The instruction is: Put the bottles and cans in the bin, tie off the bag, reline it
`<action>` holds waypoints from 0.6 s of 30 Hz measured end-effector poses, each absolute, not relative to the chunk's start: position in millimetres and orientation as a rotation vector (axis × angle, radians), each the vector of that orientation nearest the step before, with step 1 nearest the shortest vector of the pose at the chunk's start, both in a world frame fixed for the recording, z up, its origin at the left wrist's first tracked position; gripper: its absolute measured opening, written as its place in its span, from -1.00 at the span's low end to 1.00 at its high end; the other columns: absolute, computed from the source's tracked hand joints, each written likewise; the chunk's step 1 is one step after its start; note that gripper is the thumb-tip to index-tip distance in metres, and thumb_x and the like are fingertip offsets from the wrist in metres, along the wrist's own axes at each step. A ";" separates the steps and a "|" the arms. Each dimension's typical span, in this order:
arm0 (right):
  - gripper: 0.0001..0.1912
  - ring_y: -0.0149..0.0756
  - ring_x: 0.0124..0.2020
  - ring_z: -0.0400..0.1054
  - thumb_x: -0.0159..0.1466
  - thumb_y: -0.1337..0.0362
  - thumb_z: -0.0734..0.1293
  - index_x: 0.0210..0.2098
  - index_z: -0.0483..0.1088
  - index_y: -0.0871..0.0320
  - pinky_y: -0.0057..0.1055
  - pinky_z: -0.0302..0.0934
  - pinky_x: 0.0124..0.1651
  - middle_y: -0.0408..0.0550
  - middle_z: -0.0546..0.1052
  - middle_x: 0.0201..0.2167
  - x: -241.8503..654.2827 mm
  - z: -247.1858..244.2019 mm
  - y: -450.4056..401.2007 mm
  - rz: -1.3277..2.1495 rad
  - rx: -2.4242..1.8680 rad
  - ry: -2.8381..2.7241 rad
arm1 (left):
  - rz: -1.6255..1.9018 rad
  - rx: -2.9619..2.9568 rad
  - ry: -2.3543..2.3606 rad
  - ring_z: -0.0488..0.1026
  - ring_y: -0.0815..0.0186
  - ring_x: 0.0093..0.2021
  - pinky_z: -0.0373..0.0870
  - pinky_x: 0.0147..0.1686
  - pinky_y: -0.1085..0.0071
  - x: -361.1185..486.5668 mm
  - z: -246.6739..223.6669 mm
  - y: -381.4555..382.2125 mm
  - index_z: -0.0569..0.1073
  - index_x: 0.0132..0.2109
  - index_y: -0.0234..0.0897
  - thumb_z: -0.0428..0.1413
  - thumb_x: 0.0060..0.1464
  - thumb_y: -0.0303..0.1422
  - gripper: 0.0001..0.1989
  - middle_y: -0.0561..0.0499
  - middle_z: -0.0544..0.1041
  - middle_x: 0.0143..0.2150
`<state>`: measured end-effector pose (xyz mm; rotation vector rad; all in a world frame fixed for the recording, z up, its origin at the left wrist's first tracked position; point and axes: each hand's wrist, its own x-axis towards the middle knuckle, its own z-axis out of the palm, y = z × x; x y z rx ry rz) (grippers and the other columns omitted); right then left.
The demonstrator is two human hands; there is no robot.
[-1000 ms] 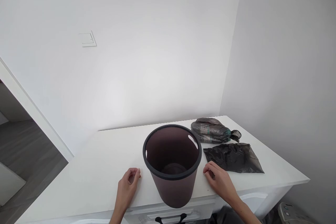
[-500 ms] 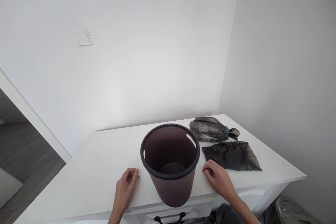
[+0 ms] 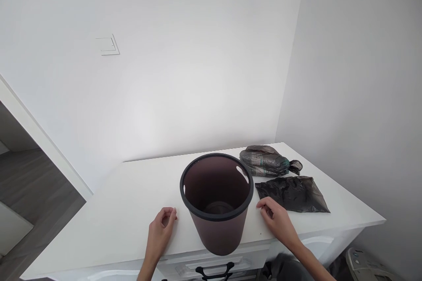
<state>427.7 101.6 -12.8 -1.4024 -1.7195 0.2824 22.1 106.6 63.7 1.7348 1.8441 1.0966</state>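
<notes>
A dark brown trash can (image 3: 220, 232) with a black rim stands upright near the front edge of the white countertop, its opening facing up and its inside empty. To its left rests my left hand (image 3: 161, 228), fingers curled in toward the thumb, holding nothing and apart from the can. My right hand (image 3: 277, 221) lies on the other side, also loosely curled around nothing. Just behind that hand is a flat, folded black plastic bag (image 3: 295, 194). Farther back lies a knotted black plastic bag (image 3: 265, 161) with printed contents showing through, partly hidden by the can.
The white countertop (image 3: 138, 189) meets a wall at the back. Below its front edge is a drawer with a black handle (image 3: 215, 271). A light switch (image 3: 108, 45) is on the wall. A grey appliance (image 3: 365, 265) stands low at the right.
The whole view has shifted slightly, so everything appears a little to the right and higher. Both hands and the can keep the same arrangement.
</notes>
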 end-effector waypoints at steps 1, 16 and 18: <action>-0.78 -0.31 -0.41 0.39 0.38 0.29 0.14 -0.23 0.42 0.06 -0.41 0.30 -0.30 -0.06 0.54 -0.26 432.6 -11.7 102.1 0.265 -1.408 -1.692 | 1.097 1.739 1.843 0.61 0.15 -0.24 0.48 -0.08 0.29 21.8 63.5 106.4 0.51 -0.26 -0.15 0.03 0.21 0.05 -0.61 0.02 0.65 -0.34; -0.79 -0.20 -0.36 0.46 0.34 0.25 0.15 -0.11 0.35 0.09 -0.30 0.29 -0.33 0.06 0.49 -0.08 517.1 13.2 114.1 0.052 -1.796 -1.878 | 1.104 1.676 1.776 0.60 0.09 -0.22 0.49 -0.11 0.28 20.8 56.3 66.6 0.49 -0.28 -0.14 0.03 0.18 0.15 -0.54 -0.02 0.63 -0.35; -0.87 -0.22 -0.34 0.44 0.38 0.22 0.13 -0.17 0.28 0.05 -0.32 0.33 -0.30 0.02 0.47 -0.15 500.4 23.0 86.4 0.041 -1.647 -1.783 | 1.083 1.658 1.733 0.58 0.11 -0.25 0.49 -0.12 0.29 27.4 57.3 44.0 0.49 -0.31 -0.12 0.01 0.19 0.17 -0.52 -0.01 0.61 -0.37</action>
